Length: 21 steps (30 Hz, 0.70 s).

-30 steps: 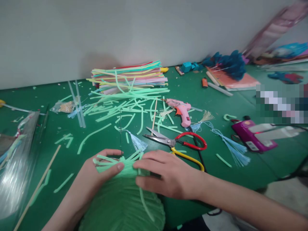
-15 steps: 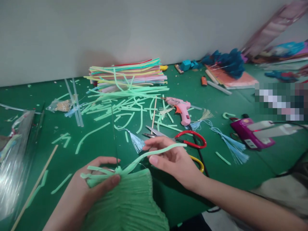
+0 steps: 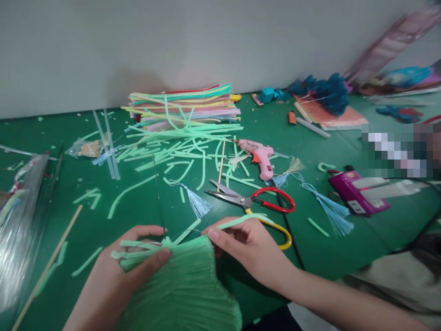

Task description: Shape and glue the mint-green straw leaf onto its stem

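The green strip, lifted high half a second ago, has been lowered toward the green fan. Right hand fingers are pinched on it; left hand fingers clamp the fan's top.

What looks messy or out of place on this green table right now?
Cut green strips lie scattered loose across the table in front of the neat stacked strips. The scissors lie open among them. The left hand pinches the green fan; the right hand holds one strip.
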Available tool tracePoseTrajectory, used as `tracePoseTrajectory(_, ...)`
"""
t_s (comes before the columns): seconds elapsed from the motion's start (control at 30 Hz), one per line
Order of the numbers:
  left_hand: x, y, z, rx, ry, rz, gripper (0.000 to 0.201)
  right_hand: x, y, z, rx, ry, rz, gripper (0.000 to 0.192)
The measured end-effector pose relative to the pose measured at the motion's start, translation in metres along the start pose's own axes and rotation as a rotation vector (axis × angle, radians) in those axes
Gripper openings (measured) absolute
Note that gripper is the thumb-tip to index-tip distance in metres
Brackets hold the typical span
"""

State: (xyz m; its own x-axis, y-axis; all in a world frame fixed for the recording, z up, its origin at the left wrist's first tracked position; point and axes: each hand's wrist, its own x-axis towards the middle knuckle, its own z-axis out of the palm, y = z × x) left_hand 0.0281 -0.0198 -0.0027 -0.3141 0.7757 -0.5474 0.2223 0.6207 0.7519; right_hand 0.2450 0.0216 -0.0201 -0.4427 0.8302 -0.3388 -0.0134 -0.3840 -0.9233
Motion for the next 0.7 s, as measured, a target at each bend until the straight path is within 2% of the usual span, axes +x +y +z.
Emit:
tracePoseTrajectory(0.17,-0.007,-0.017,-0.007,0.022,-0.024,-0.016,0.05,-0.001,0.002,0.007,0.044,0.003,0.078,0.019)
tracePoseTrajectory(0.23,-0.008,-0.026,-0.016,0.058,-0.1,0.025,0.046,-0.001,0.001,0.009,0.009,-0.003,0.086,0.018)
tracePoseTrajectory(0.3,-0.009,-0.03,-0.03,0.078,-0.192,0.133,0.046,0.001,-0.002,0.01,-0.05,-0.007,0.077,0.015)
tracePoseTrajectory(0.4,-0.008,-0.023,-0.048,0.01,-0.081,0.245,0.05,0.004,-0.008,0.012,-0.126,-0.016,0.069,0.012)
tracePoseTrajectory(0.47,-0.005,-0.013,-0.051,0.087,0.025,0.322,0.059,0.005,-0.012,0.014,-0.152,-0.03,0.072,0.011)
tracePoseTrajectory(0.5,-0.003,-0.008,-0.05,0.139,0.039,0.346,0.064,0.005,-0.013,0.015,-0.158,-0.038,0.076,0.011)
tracePoseTrajectory(0.53,0.0,-0.002,-0.047,0.171,0.01,0.34,0.069,0.005,-0.013,0.016,-0.165,-0.046,0.079,0.011)
tracePoseTrajectory(0.57,0.003,0.002,-0.042,0.181,-0.076,0.294,0.071,0.005,-0.013,0.018,-0.174,-0.049,0.082,0.01)
tracePoseTrajectory(0.63,0.009,0.01,-0.031,0.154,-0.349,0.13,0.073,0.003,-0.012,0.019,-0.193,-0.045,0.071,0.01)
tracePoseTrajectory(0.7,0.015,0.013,-0.022,0.152,-0.582,0.032,0.057,0.002,-0.01,0.021,-0.215,-0.036,0.023,0.007)
